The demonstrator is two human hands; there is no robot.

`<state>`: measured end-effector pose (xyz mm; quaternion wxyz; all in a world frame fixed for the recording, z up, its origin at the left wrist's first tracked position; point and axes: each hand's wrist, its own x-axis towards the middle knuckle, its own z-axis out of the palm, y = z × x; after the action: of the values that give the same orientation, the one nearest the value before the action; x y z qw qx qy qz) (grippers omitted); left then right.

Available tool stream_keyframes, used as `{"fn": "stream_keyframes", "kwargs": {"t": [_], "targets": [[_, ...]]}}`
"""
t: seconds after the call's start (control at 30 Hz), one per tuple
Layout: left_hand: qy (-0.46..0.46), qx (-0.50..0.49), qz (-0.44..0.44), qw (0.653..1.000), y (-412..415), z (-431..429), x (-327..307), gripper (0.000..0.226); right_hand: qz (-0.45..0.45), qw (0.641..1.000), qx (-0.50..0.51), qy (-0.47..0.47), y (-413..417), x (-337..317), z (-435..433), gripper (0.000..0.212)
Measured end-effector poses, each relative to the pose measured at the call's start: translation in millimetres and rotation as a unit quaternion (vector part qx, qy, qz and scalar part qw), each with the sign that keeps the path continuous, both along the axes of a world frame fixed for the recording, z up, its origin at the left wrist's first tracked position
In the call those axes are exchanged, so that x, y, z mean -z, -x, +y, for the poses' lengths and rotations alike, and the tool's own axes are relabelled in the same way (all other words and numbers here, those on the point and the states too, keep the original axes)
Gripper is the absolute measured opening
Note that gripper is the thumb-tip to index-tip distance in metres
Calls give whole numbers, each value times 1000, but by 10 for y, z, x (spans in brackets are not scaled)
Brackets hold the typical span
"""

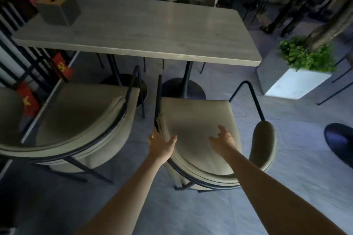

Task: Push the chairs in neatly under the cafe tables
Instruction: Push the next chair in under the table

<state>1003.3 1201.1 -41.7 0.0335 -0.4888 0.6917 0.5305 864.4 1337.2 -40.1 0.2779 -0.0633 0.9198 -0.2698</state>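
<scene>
- Left of the table point(145, 30), on its near side, one chair point(76, 120) stands with its seat well clear of the table edge; it is not pushed in.
- On the table's far left corner sits a small box point(57, 8) with a slot in its top, apart from the hands and out of the way.
- Near the table's middle, on the near side, the second chair point(198, 139) is turned at an angle, its seat front close to the table's round black foot point(183, 87) but not under the top.
- The left hand point(161, 146) has its fingers curled over the left end of that chair's curved back, thumb resting on the cushion side; it looks like a loose hold, not a hard clamp.
- The right hand point(222, 140) hovers over the seat with fingers spread and gripping nothing; whether it touches the cushion I cannot tell.
- Right of the table stands a white planter point(286, 84) with green leaves, near the chair's right arm.
- Risks, as I judge them: pushing by one hand at the left end could swing the chair further askew; its thin front legs could catch the table's foot; its left arm rail sits just beside the other chair's rail, so the two could knock or lock together.
</scene>
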Motion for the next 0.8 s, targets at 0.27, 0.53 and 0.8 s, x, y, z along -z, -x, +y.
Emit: {"fn": "stream_keyframes", "kwargs": {"t": [0.27, 0.53, 0.8], "targets": [[-17, -155, 1, 988, 206, 446, 183, 96, 127, 962, 31, -238, 424, 154, 1206, 82], [13, -184, 18, 983, 281, 458, 263, 83, 64, 974, 207, -72, 528, 237, 1130, 94], [-12, -181, 75, 980, 246, 328, 287, 84, 80, 973, 201, -77, 472, 203, 1017, 94]]}}
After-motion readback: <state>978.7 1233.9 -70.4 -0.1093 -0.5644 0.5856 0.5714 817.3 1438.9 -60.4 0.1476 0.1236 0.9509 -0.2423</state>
